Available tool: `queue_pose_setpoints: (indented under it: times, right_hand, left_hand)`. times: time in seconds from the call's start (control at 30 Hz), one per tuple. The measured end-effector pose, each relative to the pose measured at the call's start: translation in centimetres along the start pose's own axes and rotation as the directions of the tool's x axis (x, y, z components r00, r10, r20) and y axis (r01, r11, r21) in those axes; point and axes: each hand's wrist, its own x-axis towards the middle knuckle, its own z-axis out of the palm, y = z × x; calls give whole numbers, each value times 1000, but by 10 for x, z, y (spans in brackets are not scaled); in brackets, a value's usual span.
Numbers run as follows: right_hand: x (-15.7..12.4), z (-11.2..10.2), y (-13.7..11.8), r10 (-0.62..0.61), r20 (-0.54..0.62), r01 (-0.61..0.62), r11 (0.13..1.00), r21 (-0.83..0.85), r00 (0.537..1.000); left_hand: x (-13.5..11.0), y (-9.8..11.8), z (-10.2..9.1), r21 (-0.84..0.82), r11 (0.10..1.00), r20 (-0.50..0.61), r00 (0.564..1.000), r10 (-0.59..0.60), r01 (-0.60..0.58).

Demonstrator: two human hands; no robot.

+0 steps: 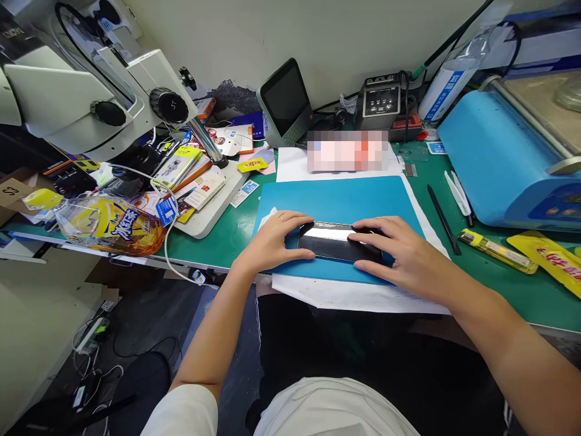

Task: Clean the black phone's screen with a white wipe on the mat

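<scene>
A black smartphone [333, 247] with a glossy, light-reflecting face lies lengthwise on a blue mat [336, 197] in front of me. My left hand [276, 240] grips its left end, thumb on the near edge and fingers on the far edge. At the other end, my right hand [399, 251] holds the phone the same way, with one finger resting over its face. Under the mat, white paper [345, 293] sticks out toward me and at the back.
Left stand a microscope [136, 97], a drink bottle [109, 224] on its side and piled boxes. Behind are a small screen [285, 100] and a control unit [381, 103]. Rightward lie a black pen-like stick [443, 218], white tweezers [458, 194], a yellow tube [498, 250] and a blue machine [494, 157].
</scene>
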Motion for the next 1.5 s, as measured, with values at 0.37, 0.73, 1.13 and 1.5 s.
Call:
queue_pose_setpoints:
  times: [0.37, 0.73, 1.13, 1.5]
  right_hand:
    - [1, -5, -8, 21, 4, -21, 1000, -1, 1000]
    - [-19, -13, -6, 175, 17, -175, 984, -18, 984]
    - [-17, -10, -9, 270, 46, -270, 963, 5, 962]
    - [-17, -9, -5, 190, 42, -191, 982, 13, 981]
  left_hand:
    - [0, -1, 1, 9, 1000, 12, 1000, -24, 24]
    - [-1, 2, 1, 16, 999, 31, 998, -50, 50]
    - [-2, -1, 3, 10, 998, 16, 998, -58, 58]
    - [-1, 2, 2, 47, 999, 32, 999, -26, 24]
